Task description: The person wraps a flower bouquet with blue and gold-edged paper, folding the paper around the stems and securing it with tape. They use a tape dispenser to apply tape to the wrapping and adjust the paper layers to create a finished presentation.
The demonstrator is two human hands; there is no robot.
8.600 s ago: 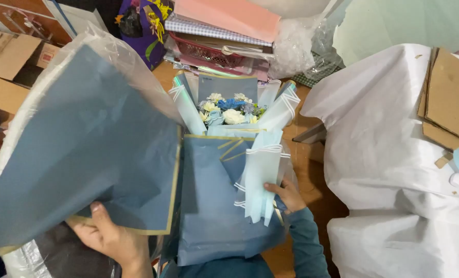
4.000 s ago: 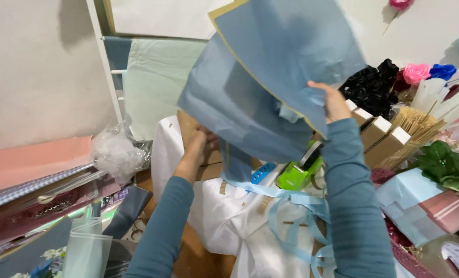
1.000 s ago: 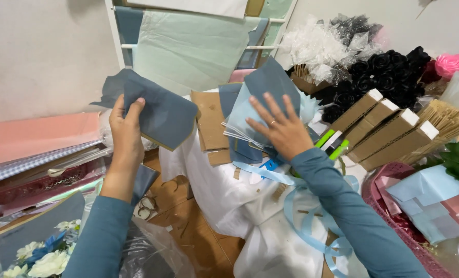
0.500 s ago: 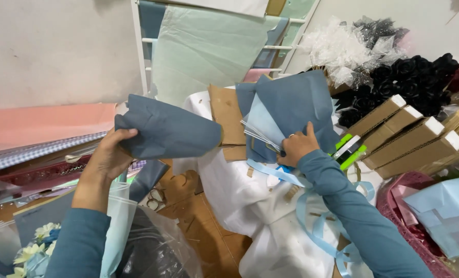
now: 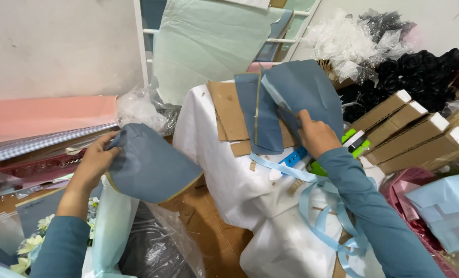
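A: Status on the hands?

B: Left hand (image 5: 93, 162) pinches one folded slate-blue sheet (image 5: 152, 167) by its upper left corner, fingers curled around the edge. Sheet hangs out over the floor gap, gold edge along its lower side.

A: And the right?

B: Right hand (image 5: 317, 136) lies on the blue sheet stack (image 5: 291, 103), fingers pressed together and curled into the top layers. The stack leans on brown cardboard (image 5: 229, 110) on the white-draped pile (image 5: 224, 170).

A: Change from half a second back?

B: The left sheet has come down and in toward the body; it was held higher and flatter. The right hand has slid up onto the stack (it was at the lower edge). So one sheet is split off, the rest stays put under the right hand.

A: Surroundings?

B: Light blue ribbon (image 5: 322, 206) trails down the white cover under the right forearm. Green tape dispenser (image 5: 355, 144) just beside that wrist. Long cardboard boxes (image 5: 409, 134) to the right, black artificial roses (image 5: 420, 72) behind them. Mint paper (image 5: 209, 46) hangs on the rack at the back. Cream and blue flowers (image 5: 31, 242) bottom left, near the left sleeve.
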